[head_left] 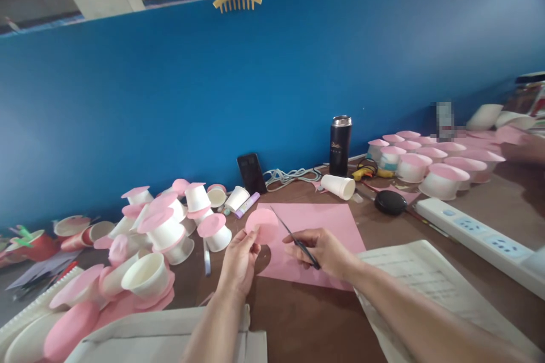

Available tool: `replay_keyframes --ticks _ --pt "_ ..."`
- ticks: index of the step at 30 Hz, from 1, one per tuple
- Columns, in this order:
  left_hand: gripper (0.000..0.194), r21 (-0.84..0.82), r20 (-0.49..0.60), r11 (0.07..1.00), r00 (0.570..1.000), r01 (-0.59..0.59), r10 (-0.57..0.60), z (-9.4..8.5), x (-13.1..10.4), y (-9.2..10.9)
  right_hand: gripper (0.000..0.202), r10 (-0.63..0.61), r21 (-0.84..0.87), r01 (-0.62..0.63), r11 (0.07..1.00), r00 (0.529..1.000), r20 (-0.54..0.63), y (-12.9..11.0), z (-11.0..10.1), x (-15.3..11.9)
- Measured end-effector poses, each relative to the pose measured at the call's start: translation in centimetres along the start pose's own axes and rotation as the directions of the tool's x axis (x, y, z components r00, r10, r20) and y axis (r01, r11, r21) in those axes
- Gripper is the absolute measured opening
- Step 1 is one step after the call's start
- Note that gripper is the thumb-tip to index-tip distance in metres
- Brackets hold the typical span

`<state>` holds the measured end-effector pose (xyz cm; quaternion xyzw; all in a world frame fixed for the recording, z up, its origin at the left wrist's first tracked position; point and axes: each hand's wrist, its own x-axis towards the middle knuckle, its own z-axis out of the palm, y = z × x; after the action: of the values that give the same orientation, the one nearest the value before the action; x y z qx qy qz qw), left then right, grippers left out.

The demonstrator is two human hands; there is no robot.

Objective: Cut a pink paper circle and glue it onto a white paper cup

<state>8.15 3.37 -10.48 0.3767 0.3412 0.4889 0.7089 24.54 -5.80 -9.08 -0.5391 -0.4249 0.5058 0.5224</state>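
Note:
My left hand (pixel 243 255) pinches the lower left edge of a round pink paper disc (pixel 264 226). Dark scissors (pixel 298 241) are in my right hand (pixel 321 252), pointing up and left, with their tip by the disc's upper right edge. Beneath both hands a sheet of pink paper (pixel 326 218) lies on the brown table (pixel 306 323). To the left, white paper cups (pixel 164 232) topped with pink discs stand and lie in a heap.
More pink-topped cups (pixel 413 165) stand at the right, near another person's hand (pixel 525 150). A black bottle (pixel 339 147), a phone (pixel 251 173) and cables line the blue partition (pixel 272 85). A power strip (pixel 477 238) lies right, beside papers (pixel 419 278).

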Motion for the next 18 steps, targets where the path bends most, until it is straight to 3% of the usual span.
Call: replay_keyframes --ticks 18 --pt "0.035 0.024 -0.014 0.999 1.0 0.022 -0.021 0.31 -0.25 0.13 0.061 -0.045 0.027 0.044 0.999 0.999 0.014 0.61 -0.07 0.21"
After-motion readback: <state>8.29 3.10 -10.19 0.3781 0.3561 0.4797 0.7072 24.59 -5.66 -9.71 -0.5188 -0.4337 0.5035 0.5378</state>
